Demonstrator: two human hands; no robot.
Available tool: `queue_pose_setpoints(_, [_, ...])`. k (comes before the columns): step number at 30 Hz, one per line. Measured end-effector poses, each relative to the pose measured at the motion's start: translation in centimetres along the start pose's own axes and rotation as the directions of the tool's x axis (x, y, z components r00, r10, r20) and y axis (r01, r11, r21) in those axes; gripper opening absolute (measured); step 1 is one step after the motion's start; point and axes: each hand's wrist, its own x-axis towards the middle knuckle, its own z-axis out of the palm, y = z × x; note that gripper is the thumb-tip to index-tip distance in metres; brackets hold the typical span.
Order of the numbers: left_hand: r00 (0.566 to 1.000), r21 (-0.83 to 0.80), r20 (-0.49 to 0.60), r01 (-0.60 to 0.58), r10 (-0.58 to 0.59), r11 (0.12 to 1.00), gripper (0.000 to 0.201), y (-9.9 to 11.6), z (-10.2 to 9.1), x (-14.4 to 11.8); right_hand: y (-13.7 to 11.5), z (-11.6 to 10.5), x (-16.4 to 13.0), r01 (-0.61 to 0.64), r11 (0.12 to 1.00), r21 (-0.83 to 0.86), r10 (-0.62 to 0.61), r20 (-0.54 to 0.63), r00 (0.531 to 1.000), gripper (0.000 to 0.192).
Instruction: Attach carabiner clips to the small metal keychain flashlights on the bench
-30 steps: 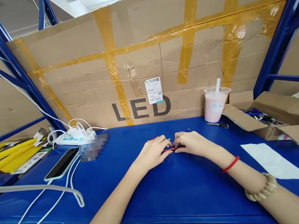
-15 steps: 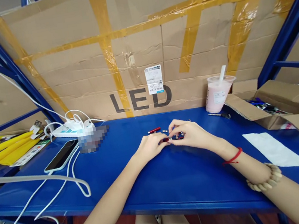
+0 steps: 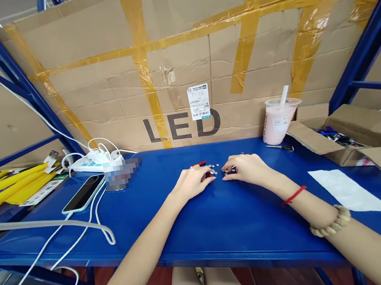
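With the gap between my hands as clock centre, my left hand point(image 3: 191, 181) curls at nine o'clock, my right point(image 3: 248, 168) at three; whether either clamps anything, I cannot tell. Small silvery discs point(image 3: 217, 164) lie at twelve, presumably for both hands' reach; a slim red piece point(image 3: 199, 163), about ten-thirty.

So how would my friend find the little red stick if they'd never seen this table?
Start at the big cardboard sheet printed LED, behind the blue table. Below those letters, find the person's left hand; the slim red stick lies just beyond its knuckles, partly hidden. It's long and red, while the small silvery discs to its right are round.
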Motion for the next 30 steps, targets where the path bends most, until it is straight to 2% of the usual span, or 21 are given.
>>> queue_pose_setpoints(8, [1.0, 0.03, -0.001, -0.003, 0.003, 1.0, 0.024, -0.1, 0.3, 0.0, -1.1, -0.1, -0.1, -0.028, 0.998, 0.052, 0.026, 0.036, 0.999, 0.008])
queue_pose_setpoints(17, [0.999, 0.033, 0.001, -0.032, 0.032, 0.999, 0.024, 0.2, 0.1, -0.1, -1.2, 0.4, -0.1, 0.034, 0.972, 0.231, -0.056, 0.089, 0.994, 0.013])
queue_pose_setpoints(30, [0.998, 0.0, 0.002, -0.055, 0.055, 0.998, 0.02, 0.1, 0.3, -0.1, -0.8, 1.2, 0.3, 0.029, 0.947, 0.32, -0.06, 0.087, 0.994, 0.016])
